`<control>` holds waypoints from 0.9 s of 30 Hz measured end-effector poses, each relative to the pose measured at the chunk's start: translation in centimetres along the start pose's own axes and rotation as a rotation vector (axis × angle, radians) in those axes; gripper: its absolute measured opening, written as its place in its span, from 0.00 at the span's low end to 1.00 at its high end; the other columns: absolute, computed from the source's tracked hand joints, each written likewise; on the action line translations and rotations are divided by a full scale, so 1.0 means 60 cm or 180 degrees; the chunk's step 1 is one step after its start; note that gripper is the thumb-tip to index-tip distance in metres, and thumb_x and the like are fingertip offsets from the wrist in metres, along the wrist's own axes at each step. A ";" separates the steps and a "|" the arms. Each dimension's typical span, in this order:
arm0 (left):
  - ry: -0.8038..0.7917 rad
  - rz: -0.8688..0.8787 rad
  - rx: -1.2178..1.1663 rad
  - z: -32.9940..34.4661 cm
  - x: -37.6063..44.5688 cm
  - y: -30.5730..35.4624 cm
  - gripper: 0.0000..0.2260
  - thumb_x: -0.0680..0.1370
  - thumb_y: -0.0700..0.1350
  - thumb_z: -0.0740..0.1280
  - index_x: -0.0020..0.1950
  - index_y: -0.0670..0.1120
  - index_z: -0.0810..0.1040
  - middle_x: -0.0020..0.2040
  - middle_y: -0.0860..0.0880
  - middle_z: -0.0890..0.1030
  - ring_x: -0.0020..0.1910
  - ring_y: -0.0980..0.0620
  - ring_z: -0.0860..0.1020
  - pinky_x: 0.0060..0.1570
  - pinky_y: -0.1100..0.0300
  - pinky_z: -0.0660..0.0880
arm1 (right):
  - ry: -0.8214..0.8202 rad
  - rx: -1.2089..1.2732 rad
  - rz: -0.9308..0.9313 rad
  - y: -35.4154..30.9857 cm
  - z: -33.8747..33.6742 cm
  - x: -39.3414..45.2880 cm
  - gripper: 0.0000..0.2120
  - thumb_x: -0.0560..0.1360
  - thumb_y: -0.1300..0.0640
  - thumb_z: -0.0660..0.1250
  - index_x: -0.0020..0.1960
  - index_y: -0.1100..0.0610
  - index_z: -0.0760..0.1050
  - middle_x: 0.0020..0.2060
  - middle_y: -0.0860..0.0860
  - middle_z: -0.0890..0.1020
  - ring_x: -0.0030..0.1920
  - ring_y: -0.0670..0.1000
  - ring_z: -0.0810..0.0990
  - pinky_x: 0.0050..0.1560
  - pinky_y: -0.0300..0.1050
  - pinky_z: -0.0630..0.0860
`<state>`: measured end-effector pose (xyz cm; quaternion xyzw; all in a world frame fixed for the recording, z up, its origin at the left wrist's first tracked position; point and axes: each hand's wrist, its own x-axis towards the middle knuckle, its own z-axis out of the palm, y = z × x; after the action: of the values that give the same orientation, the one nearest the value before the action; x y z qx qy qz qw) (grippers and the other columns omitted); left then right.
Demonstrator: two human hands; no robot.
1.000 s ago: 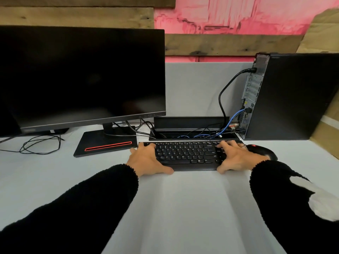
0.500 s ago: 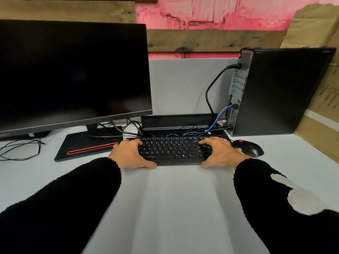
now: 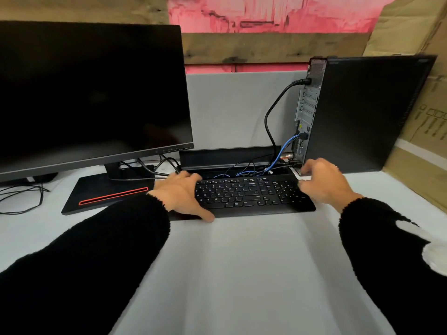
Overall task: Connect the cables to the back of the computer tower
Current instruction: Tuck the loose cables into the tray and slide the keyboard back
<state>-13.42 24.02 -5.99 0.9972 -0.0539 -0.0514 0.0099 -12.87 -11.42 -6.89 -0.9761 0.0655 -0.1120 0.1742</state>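
Observation:
The black computer tower (image 3: 375, 112) stands upright at the back right, its rear panel (image 3: 307, 110) facing left. A thick black power cable (image 3: 273, 112) is plugged in near the panel's top. A blue cable (image 3: 285, 146) and thin black leads are plugged in lower down. My left hand (image 3: 180, 194) grips the left end of the black keyboard (image 3: 249, 194), fingers over the top and thumb at the front edge. My right hand (image 3: 321, 182) hovers off the keyboard's right end, near the tower's base. Its fingers are loosely curled and blurred, and it holds nothing.
A large dark monitor (image 3: 89, 93) on a black base with a red stripe (image 3: 106, 192) fills the left. An open cable trough (image 3: 229, 155) lies behind the keyboard. Loose black wires (image 3: 21, 197) lie far left. Cardboard (image 3: 423, 117) leans at the right.
My right hand has let go of the keyboard's right end and moved right and back toward the tower's base, hiding the mouse. The left hand keeps its hold.

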 end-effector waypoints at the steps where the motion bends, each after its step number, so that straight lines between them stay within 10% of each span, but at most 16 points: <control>1: -0.0013 0.0173 -0.0097 -0.001 0.009 0.013 0.58 0.50 0.80 0.70 0.77 0.62 0.61 0.74 0.56 0.68 0.74 0.48 0.66 0.71 0.39 0.65 | -0.0117 -0.0099 0.0116 0.014 0.002 0.000 0.18 0.71 0.55 0.72 0.60 0.51 0.78 0.60 0.54 0.76 0.60 0.62 0.78 0.61 0.56 0.77; 7: -0.0390 0.0655 -0.0204 0.016 0.057 0.060 0.63 0.53 0.79 0.72 0.81 0.64 0.46 0.81 0.56 0.59 0.81 0.48 0.53 0.75 0.31 0.38 | -0.0196 -0.0210 -0.0037 0.055 0.041 0.005 0.17 0.78 0.58 0.66 0.66 0.52 0.72 0.64 0.56 0.74 0.60 0.62 0.78 0.62 0.53 0.75; 23: -0.0510 0.0778 -0.0615 0.032 0.050 0.041 0.60 0.51 0.80 0.72 0.79 0.63 0.52 0.76 0.58 0.66 0.73 0.50 0.68 0.74 0.41 0.64 | 0.1067 -0.0445 0.0417 0.073 0.011 -0.036 0.09 0.81 0.53 0.65 0.61 0.51 0.75 0.61 0.57 0.78 0.60 0.67 0.75 0.64 0.60 0.72; 27: -0.0455 0.0750 -0.0437 0.032 0.047 0.046 0.60 0.54 0.79 0.71 0.80 0.63 0.49 0.79 0.58 0.63 0.78 0.48 0.64 0.77 0.32 0.43 | 0.0717 -0.0361 0.0093 0.084 0.037 -0.032 0.08 0.80 0.53 0.66 0.58 0.52 0.78 0.54 0.56 0.82 0.55 0.60 0.80 0.67 0.58 0.69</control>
<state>-11.13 20.94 -8.08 0.9747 -0.1675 -0.1242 0.0802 -14.66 -15.09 -11.08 -0.9646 0.1050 -0.2145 0.1120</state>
